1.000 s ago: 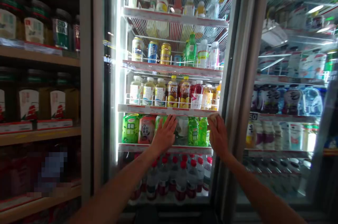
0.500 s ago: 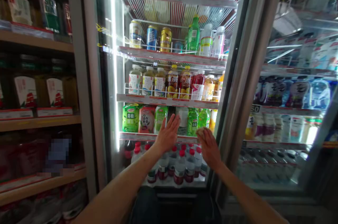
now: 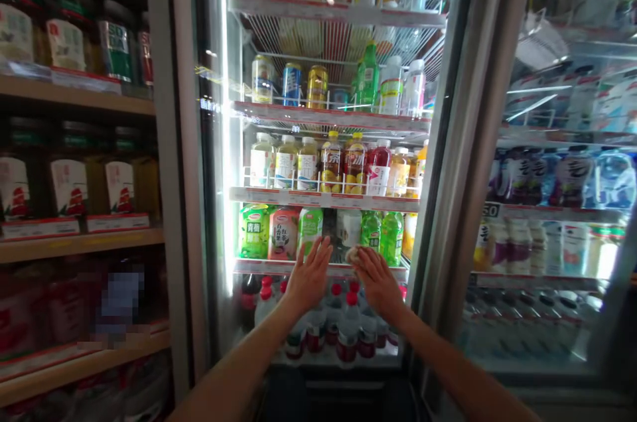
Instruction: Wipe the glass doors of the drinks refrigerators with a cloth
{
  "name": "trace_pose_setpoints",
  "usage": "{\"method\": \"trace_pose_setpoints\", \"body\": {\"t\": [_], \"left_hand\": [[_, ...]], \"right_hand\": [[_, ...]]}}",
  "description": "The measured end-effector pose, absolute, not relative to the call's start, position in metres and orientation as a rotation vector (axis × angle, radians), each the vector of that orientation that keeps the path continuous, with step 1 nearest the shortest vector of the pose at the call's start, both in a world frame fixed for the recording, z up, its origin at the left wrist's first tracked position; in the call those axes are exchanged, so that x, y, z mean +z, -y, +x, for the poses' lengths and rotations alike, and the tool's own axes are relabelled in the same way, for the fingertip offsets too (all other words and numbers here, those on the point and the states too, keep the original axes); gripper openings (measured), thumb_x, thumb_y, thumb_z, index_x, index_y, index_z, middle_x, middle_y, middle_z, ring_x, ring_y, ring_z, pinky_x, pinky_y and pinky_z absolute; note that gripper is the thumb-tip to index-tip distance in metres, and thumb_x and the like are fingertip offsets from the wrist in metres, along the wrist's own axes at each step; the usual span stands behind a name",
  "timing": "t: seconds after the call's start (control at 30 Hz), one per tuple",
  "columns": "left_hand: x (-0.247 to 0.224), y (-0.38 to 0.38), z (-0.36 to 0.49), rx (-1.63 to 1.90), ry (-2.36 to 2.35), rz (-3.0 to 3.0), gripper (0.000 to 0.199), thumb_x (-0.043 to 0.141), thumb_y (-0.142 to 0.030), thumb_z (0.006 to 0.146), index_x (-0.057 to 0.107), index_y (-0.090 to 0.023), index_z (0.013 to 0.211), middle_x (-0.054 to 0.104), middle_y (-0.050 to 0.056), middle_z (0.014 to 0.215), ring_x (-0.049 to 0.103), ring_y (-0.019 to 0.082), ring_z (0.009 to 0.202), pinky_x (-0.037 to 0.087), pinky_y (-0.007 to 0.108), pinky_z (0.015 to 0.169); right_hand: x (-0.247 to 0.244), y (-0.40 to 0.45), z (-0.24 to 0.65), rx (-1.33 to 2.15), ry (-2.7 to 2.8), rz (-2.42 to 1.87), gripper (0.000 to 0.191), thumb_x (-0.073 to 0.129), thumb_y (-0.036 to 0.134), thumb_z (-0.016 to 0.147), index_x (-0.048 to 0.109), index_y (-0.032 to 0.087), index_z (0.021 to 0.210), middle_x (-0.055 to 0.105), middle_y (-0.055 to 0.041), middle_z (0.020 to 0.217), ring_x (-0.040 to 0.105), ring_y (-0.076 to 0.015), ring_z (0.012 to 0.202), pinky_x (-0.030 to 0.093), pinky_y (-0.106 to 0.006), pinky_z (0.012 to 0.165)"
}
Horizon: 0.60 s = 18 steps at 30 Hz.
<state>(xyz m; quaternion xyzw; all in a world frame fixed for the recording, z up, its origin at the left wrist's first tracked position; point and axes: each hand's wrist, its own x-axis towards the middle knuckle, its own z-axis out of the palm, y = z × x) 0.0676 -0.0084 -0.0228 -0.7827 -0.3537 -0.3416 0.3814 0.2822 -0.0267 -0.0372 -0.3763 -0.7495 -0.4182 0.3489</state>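
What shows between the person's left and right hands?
In the head view, the gap between the left hand and the right hand shows a shelf edge and, below it, red-capped bottles.

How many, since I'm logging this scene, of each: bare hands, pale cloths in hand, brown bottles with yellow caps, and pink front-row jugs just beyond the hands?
Left hand and right hand: 2
Pale cloth: 1
Brown bottles with yellow caps: 2
Pink jug: 1
Total: 6
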Motion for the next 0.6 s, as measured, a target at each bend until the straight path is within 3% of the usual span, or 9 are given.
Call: {"method": "trace_pose_setpoints", "body": {"t": [0.17, 0.4, 0.6], "left_hand": [[-0.025, 0.008, 0.056, -0.904, 0.993, -1.965, 0.054, 0.045, -0.023, 0.082, 0.039, -0.012, 0.134, 0.035, 0.011, 0.145, 0.019, 0.025, 0.139, 0.017, 0.047, 0.112], [-0.033, 0.006, 0.042, -0.921, 0.986, -1.942, 0.051, 0.046, -0.024, 0.083, 0.042, -0.014, 0.133, 0.038, 0.009, 0.144, 0.022, 0.023, 0.139, 0.014, 0.044, 0.114], [-0.031, 0.005, 0.029, -0.903, 1.006, -1.991, 0.055, 0.044, -0.021, 0.082, 0.037, -0.013, 0.136, 0.036, 0.011, 0.145, 0.019, 0.024, 0.139, 0.017, 0.048, 0.113]], "right_hand": [[0.006, 0.012, 0.261, -1.029, 1.726, -0.946, 0.064, 0.039, 0.004, 0.08, 0.032, 0.023, 0.141, 0.025, -0.0075, 0.151, 0.018, -0.026, 0.141, 0.032, -0.052, 0.109], [-0.035, 0.021, 0.24, -1.093, 1.965, -0.915, 0.059, 0.041, 0.003, 0.081, 0.039, 0.02, 0.137, 0.039, -0.0082, 0.144, 0.019, -0.0239, 0.14, 0.035, -0.047, 0.108], [0.016, 0.003, 0.217, -0.994, 1.786, -0.963, 0.065, 0.041, 0.003, 0.078, 0.034, 0.021, 0.14, 0.027, -0.0085, 0.15, 0.013, -0.0245, 0.142, 0.027, -0.051, 0.112]]}}
